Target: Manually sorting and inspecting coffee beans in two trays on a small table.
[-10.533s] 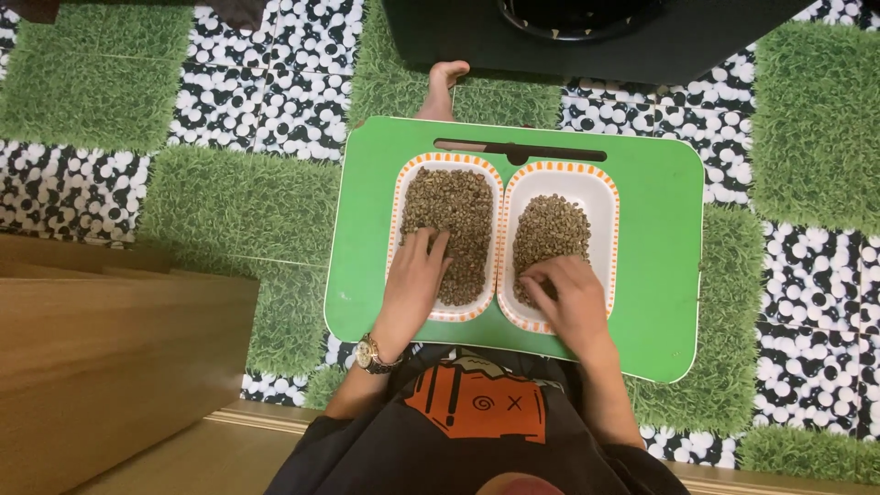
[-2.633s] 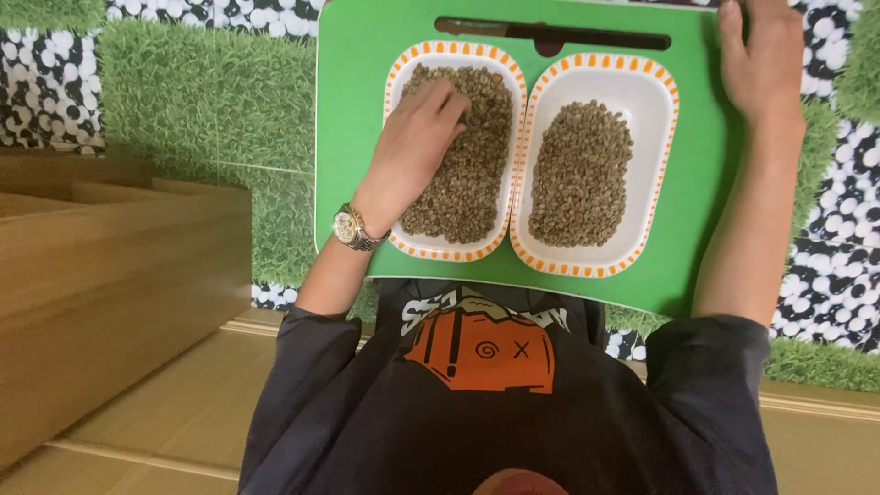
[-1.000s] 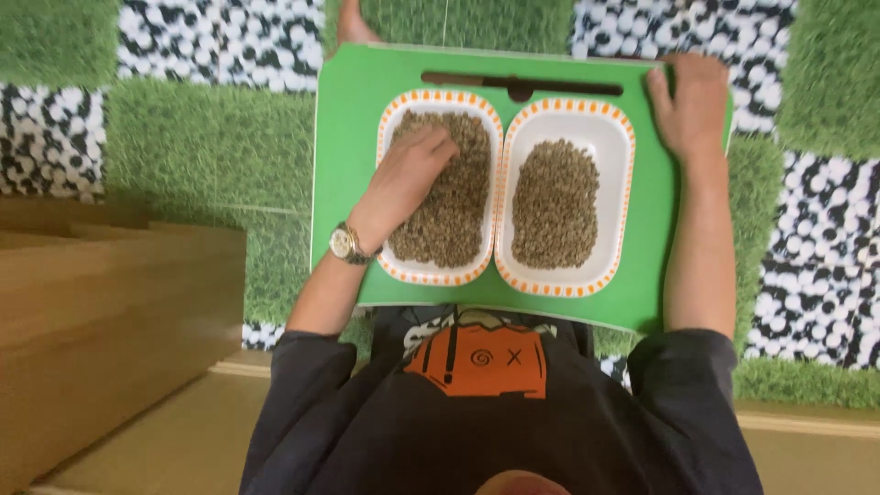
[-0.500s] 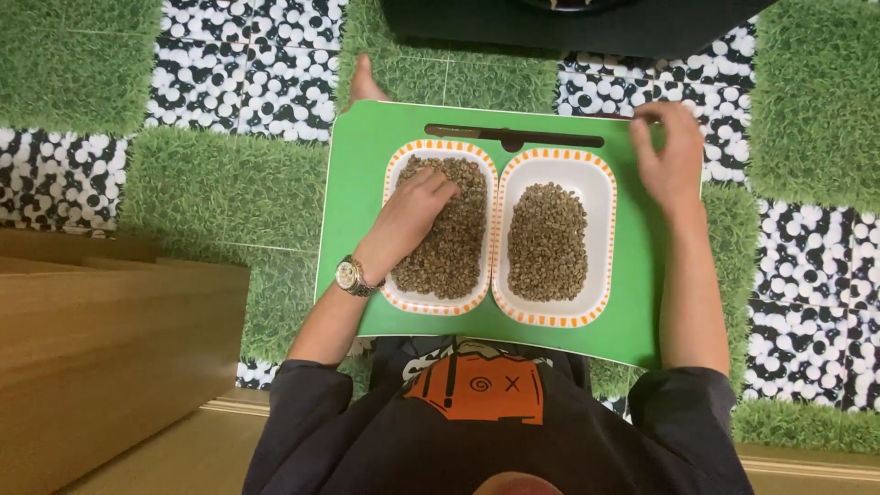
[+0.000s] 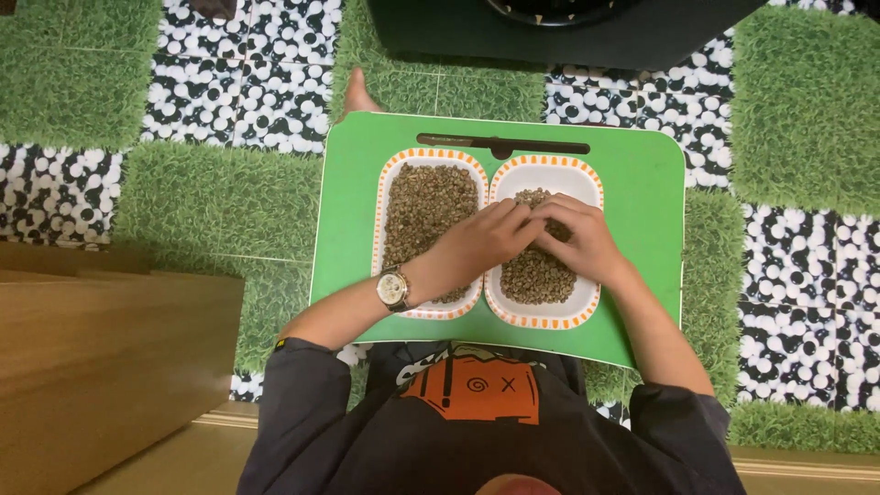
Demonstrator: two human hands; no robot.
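Note:
A green lap tray (image 5: 651,202) lies over my legs with two white, orange-rimmed dishes side by side on it. The left dish (image 5: 383,188) is heaped with small brownish-green beans (image 5: 426,197). The right dish (image 5: 587,183) holds a smaller pile of the same beans (image 5: 532,275). My left hand (image 5: 481,240), with a wristwatch (image 5: 392,289) on the wrist, reaches across onto the right dish. My right hand (image 5: 577,236) meets it over the beans there, fingertips of both touching. Whether either pinches a bean is hidden.
A dark slot (image 5: 502,144) runs along the tray's far edge. A black box-like object (image 5: 550,32) stands beyond it. The floor is green grass-like mats (image 5: 807,101) and black-and-white pebble tiles (image 5: 238,78). A wooden step (image 5: 101,357) is at my left. A bare foot (image 5: 353,92) shows.
My left hand has left the left dish and moved across to the right dish. My right hand has come off the tray's far right corner and now meets it over the beans.

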